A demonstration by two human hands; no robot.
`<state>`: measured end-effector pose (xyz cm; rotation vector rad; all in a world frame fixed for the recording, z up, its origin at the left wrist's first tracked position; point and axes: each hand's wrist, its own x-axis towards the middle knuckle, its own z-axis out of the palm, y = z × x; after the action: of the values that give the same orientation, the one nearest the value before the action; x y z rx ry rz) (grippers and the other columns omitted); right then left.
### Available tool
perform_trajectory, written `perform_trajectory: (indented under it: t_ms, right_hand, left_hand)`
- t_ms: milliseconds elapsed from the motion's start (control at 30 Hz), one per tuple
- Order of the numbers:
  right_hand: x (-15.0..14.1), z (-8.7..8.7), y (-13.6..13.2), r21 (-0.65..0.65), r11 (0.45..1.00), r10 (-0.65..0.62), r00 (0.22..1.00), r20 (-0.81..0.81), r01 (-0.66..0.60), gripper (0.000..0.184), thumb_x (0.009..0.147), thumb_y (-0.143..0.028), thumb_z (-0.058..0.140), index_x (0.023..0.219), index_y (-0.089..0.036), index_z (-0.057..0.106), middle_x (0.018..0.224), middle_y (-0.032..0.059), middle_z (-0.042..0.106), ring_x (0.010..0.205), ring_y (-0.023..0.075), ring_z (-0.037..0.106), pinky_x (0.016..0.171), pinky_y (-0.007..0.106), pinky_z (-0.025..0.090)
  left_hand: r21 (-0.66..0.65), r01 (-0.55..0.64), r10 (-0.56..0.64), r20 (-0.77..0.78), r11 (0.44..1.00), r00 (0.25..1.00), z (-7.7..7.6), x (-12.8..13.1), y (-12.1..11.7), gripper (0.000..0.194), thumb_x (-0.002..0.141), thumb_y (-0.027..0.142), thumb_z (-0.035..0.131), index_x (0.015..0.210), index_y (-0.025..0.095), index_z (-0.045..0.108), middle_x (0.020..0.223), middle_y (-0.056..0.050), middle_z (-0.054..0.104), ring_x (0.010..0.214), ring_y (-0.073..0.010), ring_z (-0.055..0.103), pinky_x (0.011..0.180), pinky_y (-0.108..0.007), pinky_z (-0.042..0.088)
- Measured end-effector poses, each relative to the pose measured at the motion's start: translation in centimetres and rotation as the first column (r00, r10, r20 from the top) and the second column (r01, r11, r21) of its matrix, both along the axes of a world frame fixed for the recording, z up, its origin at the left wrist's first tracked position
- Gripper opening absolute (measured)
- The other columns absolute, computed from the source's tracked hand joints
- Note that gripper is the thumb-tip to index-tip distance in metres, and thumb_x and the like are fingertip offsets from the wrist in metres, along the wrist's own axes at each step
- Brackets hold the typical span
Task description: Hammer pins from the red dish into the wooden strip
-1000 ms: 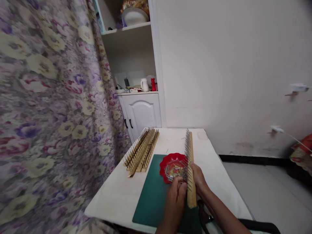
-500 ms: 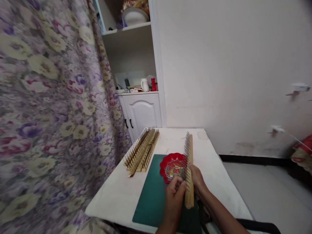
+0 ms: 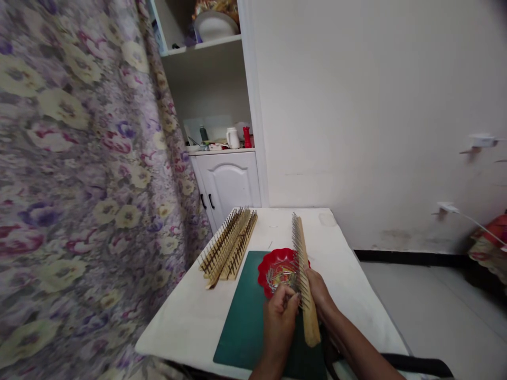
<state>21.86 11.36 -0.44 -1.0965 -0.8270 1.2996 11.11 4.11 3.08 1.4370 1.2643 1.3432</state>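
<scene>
My right hand is closed around a wooden strip set with rows of thin metal nails, and holds it tilted along its length. The nails point left, towards my left hand. The thumb and fingers of that hand are pinched together at the nails near the strip's lower end; what is between them is too small to make out. Just beyond my left hand, a red scalloped bowl holds many loose nails. It rests partly on a green mat, and the strip hides its right side.
Several similar nail-studded wooden strips lie at the table's left. The table has a white cover, with a loose nail behind the bowl. A flowered curtain hangs at left, and a white cabinet stands behind.
The strip has tilted, its far end swinging left and its near end shifting slightly right and towards me. My left hand stays pinched by the nails.
</scene>
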Motion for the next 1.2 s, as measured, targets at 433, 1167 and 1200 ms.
perform_trajectory:
  t_ms: [433, 1167, 1200]
  right_hand:
    - [0.7, 1.1, -0.2, -0.018, 0.999, 0.039, 0.994, -0.101, -0.041, 0.039, 0.089, -0.043, 0.048, 0.060, -0.017, 0.054, 0.046, -0.0101, 0.050, 0.037, 0.0075, 0.046, 0.041, 0.022, 0.040]
    - [0.7, 0.5, 0.1, 0.011, 0.999, 0.034, 0.993, -0.110, -0.033, 0.036, 0.089, -0.039, 0.049, 0.062, -0.016, 0.055, 0.051, -0.0088, 0.052, 0.042, 0.0082, 0.049, 0.044, 0.023, 0.042]
    - [0.7, 0.6, 0.1, 0.011, 0.999, 0.038, 0.994, -0.105, -0.037, 0.037, 0.089, -0.039, 0.049, 0.061, -0.016, 0.054, 0.050, -0.0092, 0.051, 0.040, 0.0076, 0.048, 0.043, 0.022, 0.041]
  left_hand:
    - [0.046, -0.026, 0.032, -0.138, 0.999, 0.990, 0.9, -0.9, -0.9, 0.020, 0.086, 0.035, 0.046, 0.075, 0.019, 0.050, 0.058, 0.004, 0.058, 0.043, -0.0092, 0.052, 0.047, -0.019, 0.039]
    - [0.168, 0.012, 0.038, -0.291, 0.986, 0.956, -0.7, -2.5, 3.4, 0.027, 0.087, 0.031, 0.042, 0.091, 0.019, 0.066, 0.073, -0.003, 0.064, 0.065, -0.0161, 0.057, 0.065, -0.026, 0.043]
    - [0.140, 0.021, 0.015, -0.252, 0.990, 0.968, -0.6, -2.3, 2.8, 0.029, 0.089, 0.034, 0.040, 0.091, 0.018, 0.064, 0.069, -0.001, 0.062, 0.059, -0.0144, 0.055, 0.061, -0.025, 0.042]
